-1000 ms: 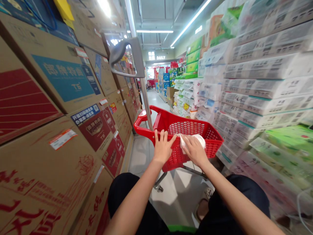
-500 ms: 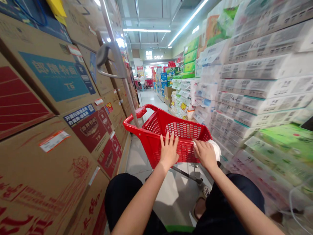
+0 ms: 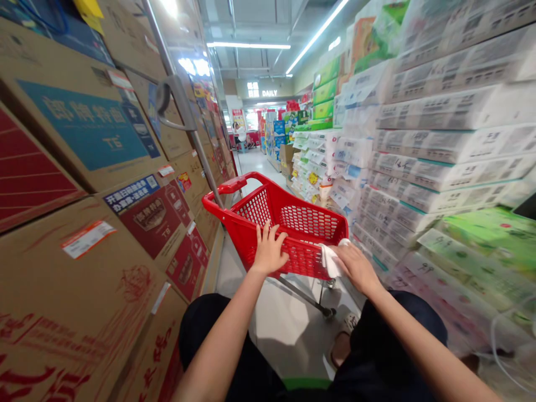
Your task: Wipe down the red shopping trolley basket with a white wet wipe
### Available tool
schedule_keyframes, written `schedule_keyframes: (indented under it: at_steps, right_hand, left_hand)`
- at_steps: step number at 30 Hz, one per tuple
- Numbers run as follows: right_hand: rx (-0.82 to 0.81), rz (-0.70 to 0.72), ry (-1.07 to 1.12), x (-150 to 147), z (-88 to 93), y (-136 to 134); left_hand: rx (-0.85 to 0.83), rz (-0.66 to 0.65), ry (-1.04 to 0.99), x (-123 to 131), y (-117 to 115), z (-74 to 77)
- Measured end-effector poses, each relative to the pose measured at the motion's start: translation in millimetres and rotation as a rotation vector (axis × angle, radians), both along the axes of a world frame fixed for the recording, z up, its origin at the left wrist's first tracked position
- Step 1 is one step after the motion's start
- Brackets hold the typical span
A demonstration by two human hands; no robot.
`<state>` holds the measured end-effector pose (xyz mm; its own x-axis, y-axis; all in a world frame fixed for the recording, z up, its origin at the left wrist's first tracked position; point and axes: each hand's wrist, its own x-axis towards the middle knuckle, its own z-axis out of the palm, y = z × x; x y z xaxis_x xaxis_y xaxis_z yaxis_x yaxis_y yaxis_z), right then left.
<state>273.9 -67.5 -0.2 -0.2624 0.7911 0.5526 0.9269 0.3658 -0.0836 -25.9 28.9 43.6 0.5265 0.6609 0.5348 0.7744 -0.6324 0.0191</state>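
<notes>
Directly in front of me stands a red shopping cart [image 3: 274, 223] with a perforated plastic basket, turned sideways with its handle toward the left. My left hand [image 3: 269, 248] rests against the near side of the basket at its rim, fingers apart, holding nothing. At the basket's right corner, my right hand [image 3: 355, 265] grips a white cloth [image 3: 330, 261]. The cloth hangs over the near rim and lies against the side. My right fingertips are partly hidden by the cloth.
Cartons [image 3: 84, 301] are stacked along the left. A metal pole with a grey handle [image 3: 176, 103] leans beside them. Wrapped tissue packs [image 3: 444, 151] pile high on the right, with green packs [image 3: 489, 234] lower down. A seated person [image 3: 240, 134] is far down the aisle.
The cart has shifted slightly left. My left hand has moved left along the rim. My right hand has drawn the cloth over the near corner, where more of it shows.
</notes>
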Motion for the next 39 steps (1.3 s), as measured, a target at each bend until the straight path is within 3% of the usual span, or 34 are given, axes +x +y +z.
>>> schedule_keyframes:
  at_steps: [4,7,11,15,18,21,26,28,31,35,37,39]
  right_hand:
    - [0.007,-0.107,-0.018,-21.4,1.8,2.0]
    - [0.012,-0.113,-0.082,-47.2,6.9,2.6]
    - [0.052,-0.071,-0.037,-79.9,3.9,-5.9]
    - [0.113,0.083,0.015,-99.9,-10.5,-18.4]
    - [0.095,0.214,0.016,-91.4,-15.8,-23.3]
    - [0.025,0.316,0.014,-59.1,-11.4,-22.5]
    - [0.004,0.189,0.077,-7.1,-0.8,-12.2]
    - [0.031,0.074,0.103,-11.5,-1.0,-10.4]
    - [0.052,-0.021,0.084,-49.4,-4.1,-14.8]
    - [0.05,0.01,0.021,-105.0,-6.4,-24.1]
    - [0.066,0.06,-0.003,-108.6,-5.4,-24.8]
    - [0.046,0.152,-0.047,-90.6,-3.0,-21.8]
  left_hand:
    - [-0.011,-0.014,-0.014,-6.3,4.1,-2.1]
    - [-0.027,-0.003,-0.023,-15.8,10.9,-1.0]
    - [-0.098,0.071,-0.084,-22.1,19.4,1.7]
    - [-0.172,0.124,-0.148,-11.1,10.2,-1.0]
    - [-0.193,0.059,-0.149,-2.3,-3.6,-6.8]
    - [-0.229,0.021,-0.137,-0.9,-10.0,-9.3]
    - [-0.282,-0.01,-0.128,0.9,-7.3,-4.4]
    - [-0.271,0.017,-0.119,5.8,-6.6,-2.8]
    - [-0.252,0.053,-0.101,13.3,-5.0,-3.1]
    - [-0.245,0.039,-0.096,13.5,1.1,-5.7]
    - [-0.255,0.021,-0.091,9.8,4.6,-6.2]
    - [-0.272,0.009,-0.084,6.1,7.2,-6.0]
